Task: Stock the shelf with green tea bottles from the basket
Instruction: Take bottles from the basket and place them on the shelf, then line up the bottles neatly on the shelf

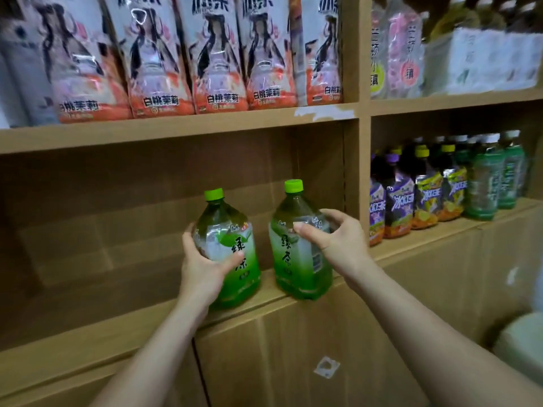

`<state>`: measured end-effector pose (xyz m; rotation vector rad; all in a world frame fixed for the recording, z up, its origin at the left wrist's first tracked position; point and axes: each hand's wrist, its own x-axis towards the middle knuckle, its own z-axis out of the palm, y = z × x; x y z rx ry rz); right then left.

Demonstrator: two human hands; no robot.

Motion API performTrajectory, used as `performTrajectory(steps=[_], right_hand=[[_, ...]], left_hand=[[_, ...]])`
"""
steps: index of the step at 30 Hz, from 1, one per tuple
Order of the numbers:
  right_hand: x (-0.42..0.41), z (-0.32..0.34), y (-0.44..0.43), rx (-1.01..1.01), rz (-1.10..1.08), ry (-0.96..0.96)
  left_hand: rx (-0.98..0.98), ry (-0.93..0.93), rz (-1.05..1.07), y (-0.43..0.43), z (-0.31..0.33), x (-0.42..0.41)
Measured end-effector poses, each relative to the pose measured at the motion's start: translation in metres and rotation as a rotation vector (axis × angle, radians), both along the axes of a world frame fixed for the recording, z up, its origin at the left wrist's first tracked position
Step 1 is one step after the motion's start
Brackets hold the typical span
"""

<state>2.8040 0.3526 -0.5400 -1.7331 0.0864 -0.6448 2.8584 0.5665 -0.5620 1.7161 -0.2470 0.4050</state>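
Two large green tea bottles with green caps stand at the front edge of the wooden shelf [97, 333]. My left hand [202, 265] grips the left bottle [232, 254] round its middle, thumb across the label. The right bottle [296, 259] stands upright next to the shelf's right divider. My right hand [338, 239] is at its shoulder, fingers loosely curved with thumb and fingertips at the label. The basket is out of view.
The compartment behind and left of the bottles holds nothing. Large peach-tea bottles [158, 54] fill the shelf above. Small purple, yellow and green drink bottles [440, 183] line the right compartment. Cardboard boxes [293, 362] stand below the shelf.
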Motion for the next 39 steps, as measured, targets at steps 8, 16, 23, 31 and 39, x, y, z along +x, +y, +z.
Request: performTrajectory(steps=[8,16,23,31,39], right_hand=[[0.04,-0.013,-0.006,-0.015,0.291,0.085],[0.044,-0.013,0.003,-0.262,0.151,0.125],[0.036,-0.007,0.01,-0.29,0.007,0.215],[-0.129,0.024,-0.038,-0.43,-0.072,0.184],[-0.321,0.017,-0.123,-0.455,-0.56,0.504]], left_hand=[[0.441,0.012,0.114,0.002,-0.006,0.047],[0.356,0.082,0.094,-0.005,-0.014,0.076],[0.548,0.112,0.181,-0.011,-0.006,0.06],[0.099,-0.431,-0.358,-0.101,-0.013,-0.067],[0.188,-0.313,-1.02,-0.233,-0.042,-0.174]])
